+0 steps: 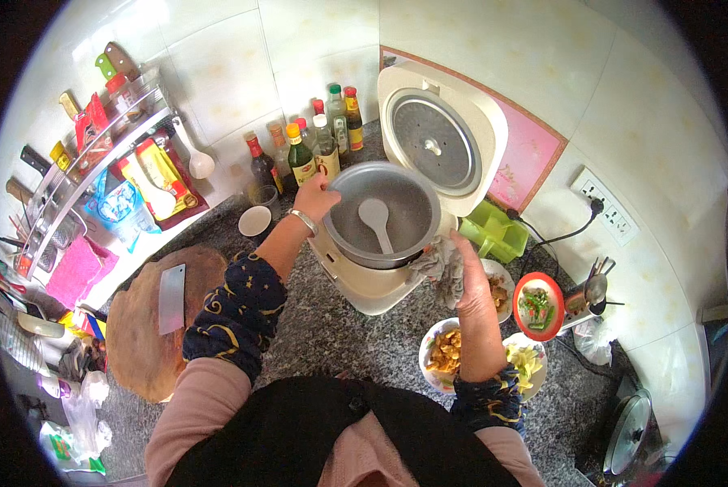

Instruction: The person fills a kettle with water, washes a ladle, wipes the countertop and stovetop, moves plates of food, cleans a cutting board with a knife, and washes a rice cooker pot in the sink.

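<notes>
A grey metal inner pot sits over the body of a white rice cooker, whose lid stands raised behind it. Inside the pot lies a white rice paddle, its handle toward me. My left hand, with a silver bangle at the wrist, grips the pot's left rim between thumb and fingers. On the other side, my right hand holds a crumpled grey cloth against the pot's right edge. The cloth and hand hide part of that edge.
Sauce bottles and a paper cup stand behind my left hand. A cleaver rests on a round wooden chopping board. Dishes of food, a red-rimmed bowl and a green plastic holder are at right. A cord runs to wall sockets.
</notes>
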Tool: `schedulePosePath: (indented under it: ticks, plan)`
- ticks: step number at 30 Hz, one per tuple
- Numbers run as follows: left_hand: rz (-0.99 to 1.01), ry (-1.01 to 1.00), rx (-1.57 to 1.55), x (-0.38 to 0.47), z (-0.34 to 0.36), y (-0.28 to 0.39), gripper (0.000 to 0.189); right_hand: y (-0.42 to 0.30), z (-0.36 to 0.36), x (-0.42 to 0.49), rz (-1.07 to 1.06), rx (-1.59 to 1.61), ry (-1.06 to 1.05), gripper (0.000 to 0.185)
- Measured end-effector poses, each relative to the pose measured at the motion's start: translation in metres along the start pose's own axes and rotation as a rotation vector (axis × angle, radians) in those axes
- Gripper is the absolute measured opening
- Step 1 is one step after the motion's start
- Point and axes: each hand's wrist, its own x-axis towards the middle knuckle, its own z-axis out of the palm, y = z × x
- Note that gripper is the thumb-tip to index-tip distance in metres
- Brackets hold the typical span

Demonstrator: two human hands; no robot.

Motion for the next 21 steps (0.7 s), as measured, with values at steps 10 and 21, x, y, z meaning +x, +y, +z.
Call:
schedulePosePath:
  ticks: [10, 21]
  plan:
    - [0.230, 0.016, -0.608, -0.115, -0.080, 0.083, 0.034, 0.023, 0.013, -0.107, -0.266, -0.050, 0.013, 0.051]
    - [0.012, -0.470, -0.857, -0.282, -0.020, 0.023, 0.011, 0.153, -0.009, -0.339, -0.386, -0.131, 0.423, 0.059]
